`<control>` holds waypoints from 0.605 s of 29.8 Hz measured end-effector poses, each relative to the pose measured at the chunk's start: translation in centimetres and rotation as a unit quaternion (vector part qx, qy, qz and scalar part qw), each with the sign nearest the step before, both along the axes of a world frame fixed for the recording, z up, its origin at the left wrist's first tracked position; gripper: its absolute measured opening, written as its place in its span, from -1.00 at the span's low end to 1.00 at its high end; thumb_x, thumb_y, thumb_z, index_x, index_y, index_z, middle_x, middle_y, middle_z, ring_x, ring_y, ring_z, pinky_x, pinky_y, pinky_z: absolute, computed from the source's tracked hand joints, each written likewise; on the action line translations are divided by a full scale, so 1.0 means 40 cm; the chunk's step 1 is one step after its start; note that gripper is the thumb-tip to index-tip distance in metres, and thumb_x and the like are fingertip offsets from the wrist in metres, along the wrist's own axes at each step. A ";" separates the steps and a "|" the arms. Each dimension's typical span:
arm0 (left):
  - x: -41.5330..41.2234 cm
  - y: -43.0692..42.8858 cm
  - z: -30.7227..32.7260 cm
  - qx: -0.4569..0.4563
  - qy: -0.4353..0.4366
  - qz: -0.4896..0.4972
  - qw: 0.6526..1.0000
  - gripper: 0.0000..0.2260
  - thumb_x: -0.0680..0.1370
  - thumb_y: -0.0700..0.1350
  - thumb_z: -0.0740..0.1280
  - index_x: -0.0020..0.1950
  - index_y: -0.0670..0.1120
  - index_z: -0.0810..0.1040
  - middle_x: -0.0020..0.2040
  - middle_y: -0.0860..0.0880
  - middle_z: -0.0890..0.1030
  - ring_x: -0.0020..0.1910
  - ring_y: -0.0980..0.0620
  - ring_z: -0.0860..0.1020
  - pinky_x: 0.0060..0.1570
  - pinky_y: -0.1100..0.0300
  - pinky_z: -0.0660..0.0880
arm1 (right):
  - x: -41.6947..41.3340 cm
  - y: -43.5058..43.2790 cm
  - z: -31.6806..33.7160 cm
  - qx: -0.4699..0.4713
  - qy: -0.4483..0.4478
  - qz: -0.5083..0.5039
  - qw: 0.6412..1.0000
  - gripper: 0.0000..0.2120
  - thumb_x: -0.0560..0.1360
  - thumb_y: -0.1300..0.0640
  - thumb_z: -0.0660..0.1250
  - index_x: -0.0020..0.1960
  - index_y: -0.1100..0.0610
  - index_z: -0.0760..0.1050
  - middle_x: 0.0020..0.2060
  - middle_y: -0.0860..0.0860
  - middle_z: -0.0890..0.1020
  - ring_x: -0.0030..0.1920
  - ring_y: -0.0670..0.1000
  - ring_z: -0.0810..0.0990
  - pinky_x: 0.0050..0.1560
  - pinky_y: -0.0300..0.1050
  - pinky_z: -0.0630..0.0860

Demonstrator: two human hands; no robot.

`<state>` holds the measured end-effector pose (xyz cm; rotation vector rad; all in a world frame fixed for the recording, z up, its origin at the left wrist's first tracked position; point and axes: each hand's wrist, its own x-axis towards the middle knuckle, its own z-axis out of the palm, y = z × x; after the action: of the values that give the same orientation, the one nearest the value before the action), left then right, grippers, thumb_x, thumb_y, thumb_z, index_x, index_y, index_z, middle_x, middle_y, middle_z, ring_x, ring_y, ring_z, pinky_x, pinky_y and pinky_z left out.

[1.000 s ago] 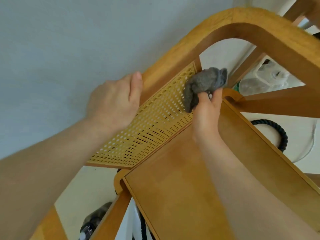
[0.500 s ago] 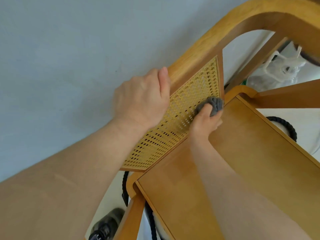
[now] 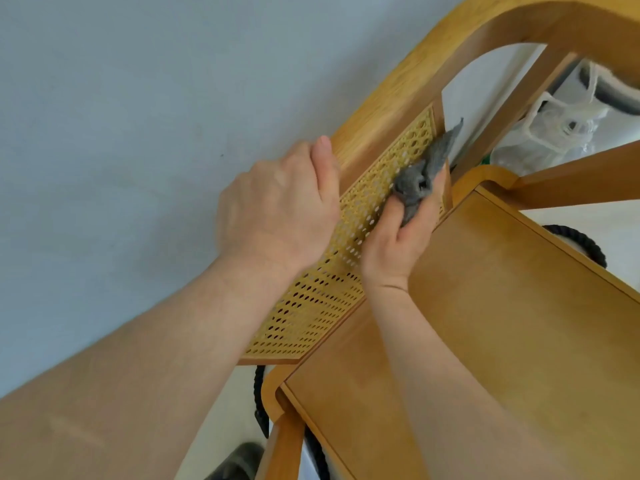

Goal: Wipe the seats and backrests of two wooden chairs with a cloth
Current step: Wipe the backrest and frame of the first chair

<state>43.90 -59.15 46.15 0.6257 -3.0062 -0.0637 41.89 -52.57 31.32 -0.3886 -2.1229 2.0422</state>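
Against the cane panel [image 3: 311, 292], right fingers [image 3: 429, 199]: curled closed around a bunched grey cloth [image 3: 415, 181], pressing it to the weave near the panel's upper corner; one loose tail of cloth points up past the panel's edge.
Right hand [image 3: 391, 247]: just in front of the cane panel, forearm crossing the wooden seat [image 3: 502, 323] below it.
Left hand [image 3: 280, 213]: wrapped over the backrest's top rail [image 3: 384, 129], directly above the cane panel, thumb lying on the rail's front face; it grips the rail and holds no cloth.
Chair: one only, close up; the wall lies behind the panel.
Progress: backrest wiping under way; whether the seat is already wiped cannot be told. A second chair is not identifiable, so it probably remains.
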 end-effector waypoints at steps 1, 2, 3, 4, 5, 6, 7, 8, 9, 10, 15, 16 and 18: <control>0.001 0.000 -0.002 0.003 -0.003 0.003 1.000 -0.57 0.64 0.09 -0.09 0.02 -0.07 0.51 -0.12 -0.22 0.60 -0.12 -0.32 0.52 -0.24 0.04 0.22 | -0.002 0.011 -0.041 -0.020 -0.071 -0.023 0.997 -0.51 0.51 0.17 0.13 0.43 0.19 0.32 0.40 0.17 0.41 0.43 0.11 0.34 0.47 0.07 0.22; 0.003 0.001 -0.003 0.005 -0.005 0.008 1.000 -0.57 0.64 0.09 -0.09 0.02 -0.07 0.51 -0.11 -0.22 0.60 -0.11 -0.31 0.52 -0.24 0.04 0.21 | -0.003 0.025 -0.064 -0.049 -0.148 -0.056 0.986 -0.49 0.49 0.14 0.11 0.44 0.15 0.33 0.36 0.13 0.46 0.38 0.13 0.39 0.43 0.10 0.27; 0.001 0.002 -0.004 0.004 -0.007 0.011 1.000 -0.57 0.64 0.09 -0.09 0.02 -0.07 0.51 -0.10 -0.23 0.60 -0.10 -0.32 0.52 -0.23 0.03 0.21 | -0.001 0.038 -0.077 -0.081 -0.215 -0.091 0.969 -0.48 0.49 0.13 0.09 0.46 0.12 0.32 0.33 0.08 0.49 0.34 0.13 0.43 0.39 0.09 0.31; -0.002 0.002 -0.004 0.001 -0.006 0.013 1.000 -0.57 0.64 0.09 -0.09 0.03 -0.08 0.51 -0.10 -0.24 0.60 -0.09 -0.33 0.52 -0.23 0.03 0.21 | 0.000 0.042 -0.083 -0.107 -0.253 -0.115 0.955 -0.49 0.52 0.16 0.09 0.48 0.09 0.30 0.30 0.03 0.51 0.31 0.09 0.46 0.37 0.03 0.35; -0.003 0.001 -0.003 -0.003 -0.004 0.014 1.000 -0.57 0.64 0.09 -0.09 0.03 -0.09 0.51 -0.09 -0.24 0.60 -0.09 -0.33 0.52 -0.23 0.03 0.21 | -0.002 0.037 -0.072 -0.138 -0.268 -0.120 0.946 -0.50 0.55 0.20 0.10 0.49 0.07 0.29 0.24 -0.04 0.54 0.26 -0.02 0.50 0.31 -0.11 0.39; -0.002 0.001 -0.002 -0.005 -0.002 0.013 1.000 -0.56 0.64 0.09 -0.09 0.03 -0.09 0.51 -0.09 -0.25 0.60 -0.09 -0.34 0.52 -0.23 0.03 0.21 | -0.003 0.024 -0.037 -0.172 -0.254 -0.109 0.945 -0.52 0.56 0.23 0.12 0.47 0.06 0.32 0.14 -0.14 0.57 0.16 -0.18 0.53 0.22 -0.28 0.41; 0.000 0.003 -0.001 -0.005 0.000 0.011 1.000 -0.56 0.64 0.09 -0.09 0.03 -0.10 0.52 -0.08 -0.26 0.60 -0.08 -0.34 0.52 -0.23 0.02 0.21 | 0.003 0.006 0.021 -0.198 -0.204 -0.088 0.955 -0.55 0.56 0.23 0.15 0.43 0.07 0.36 0.04 -0.21 0.57 0.04 -0.29 0.53 0.16 -0.38 0.41; -0.002 0.005 -0.001 -0.004 0.002 0.009 1.000 -0.56 0.65 0.09 -0.09 0.03 -0.11 0.52 -0.07 -0.26 0.60 -0.07 -0.34 0.52 -0.23 0.01 0.23 | 0.016 -0.015 0.075 -0.201 -0.129 -0.054 0.970 -0.60 0.54 0.20 0.19 0.37 0.11 0.41 0.02 -0.19 0.55 0.02 -0.28 0.50 0.24 -0.32 0.40; -0.003 0.006 -0.001 -0.005 0.003 0.008 1.000 -0.55 0.65 0.08 -0.08 0.04 -0.11 0.53 -0.06 -0.27 0.60 -0.05 -0.35 0.52 -0.22 -0.02 0.27 | 0.035 -0.038 0.121 -0.192 -0.065 -0.011 0.979 -0.58 0.52 0.12 0.22 0.36 0.18 0.43 0.08 -0.09 0.54 0.10 -0.16 0.48 0.37 -0.07 0.38; -0.004 0.006 0.000 -0.006 0.000 0.010 1.000 -0.55 0.65 0.08 -0.08 0.05 -0.12 0.53 -0.04 -0.27 0.60 -0.03 -0.35 0.52 -0.19 -0.05 0.32 | 0.052 -0.058 0.152 -0.182 -0.012 0.022 0.983 -0.54 0.51 0.04 0.23 0.35 0.21 0.43 0.17 0.04 0.53 0.20 0.01 0.47 0.38 0.20 0.33; -0.002 0.004 -0.001 -0.003 0.007 0.005 1.000 -0.56 0.65 0.07 -0.08 0.02 -0.13 0.52 -0.06 -0.29 0.60 -0.06 -0.36 0.51 -0.22 -0.02 0.26 | 0.052 -0.031 0.021 -0.027 0.035 0.026 0.999 -0.56 0.57 0.07 0.13 0.30 0.36 0.42 0.25 0.24 0.52 0.30 0.22 0.47 0.30 0.18 0.38; -0.001 0.003 -0.002 -0.001 0.004 0.009 1.000 -0.56 0.65 0.08 -0.09 0.02 -0.12 0.52 -0.06 -0.28 0.60 -0.06 -0.36 0.51 -0.22 0.01 0.22 | 0.056 -0.020 -0.014 -0.034 -0.014 0.005 0.999 -0.58 0.57 0.04 0.11 0.27 0.30 0.44 0.22 0.18 0.54 0.27 0.18 0.49 0.27 0.10 0.41; -0.003 0.005 -0.002 0.004 -0.002 0.016 1.000 -0.56 0.65 0.08 -0.08 0.02 -0.12 0.52 -0.06 -0.28 0.59 -0.07 -0.36 0.51 -0.22 0.03 0.19 | 0.068 -0.002 -0.066 -0.061 -0.153 -0.069 0.984 -0.66 0.56 0.01 0.07 0.16 0.18 0.46 0.06 0.10 0.58 0.14 0.18 0.53 0.12 -0.06 0.43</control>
<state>43.77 -58.97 46.07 0.6751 -3.0002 -0.0734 44.61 -52.66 28.67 -0.8941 -2.0640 2.1517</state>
